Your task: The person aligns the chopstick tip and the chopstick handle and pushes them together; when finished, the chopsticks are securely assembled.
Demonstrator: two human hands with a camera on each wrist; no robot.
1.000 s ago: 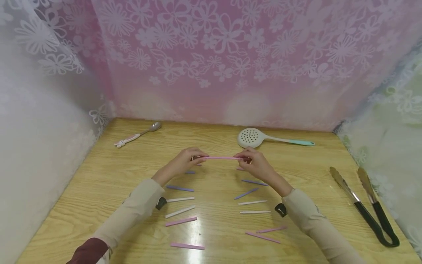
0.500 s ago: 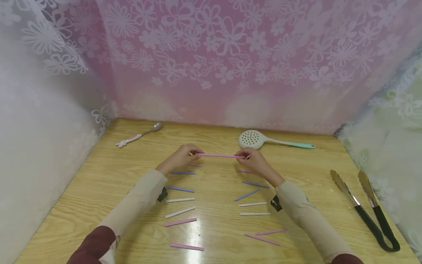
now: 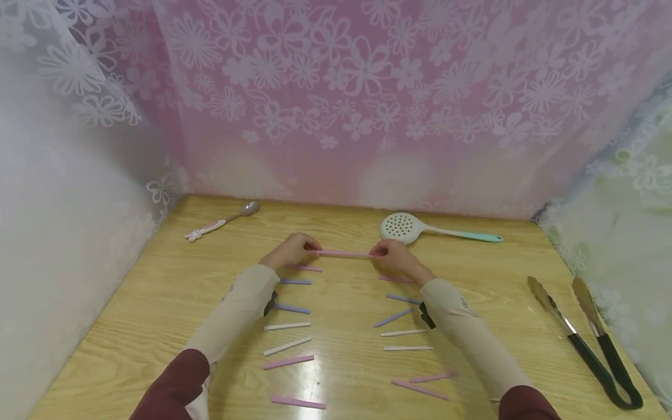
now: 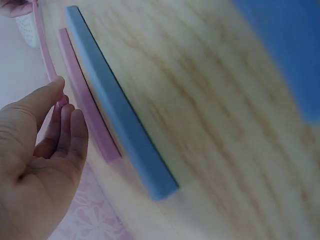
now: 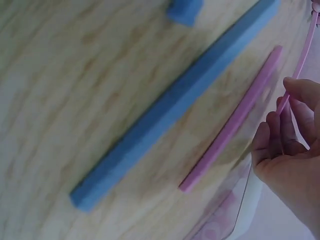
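Note:
A slim pink stick (image 3: pixel 343 254) stretches sideways between my two hands, near the back of the wooden table. My left hand (image 3: pixel 294 249) pinches its left end between thumb and fingers. At the other end, my right hand (image 3: pixel 397 258) pinches it the same way, just in front of the skimmer. In the left wrist view, another pink stick (image 4: pixel 90 100) and a blue stick (image 4: pixel 120 107) lie beside the left hand. The right wrist view likewise has a pink stick (image 5: pixel 232 117) and a blue stick (image 5: pixel 175 105) lying beside that hand.
Two columns of loose sticks run toward me, including white sticks (image 3: pixel 287 346) and pink sticks (image 3: pixel 298 402). A spoon (image 3: pixel 223 221) lies back left, a slotted skimmer (image 3: pixel 401 227) back right, and black-handled tongs (image 3: pixel 588 344) at right. Floral curtains (image 3: pixel 357 105) border the table.
Both hands keep hold of the pink stick and have shifted slightly leftward with it. The right forearm has swung inward. The head view has tilted up a little.

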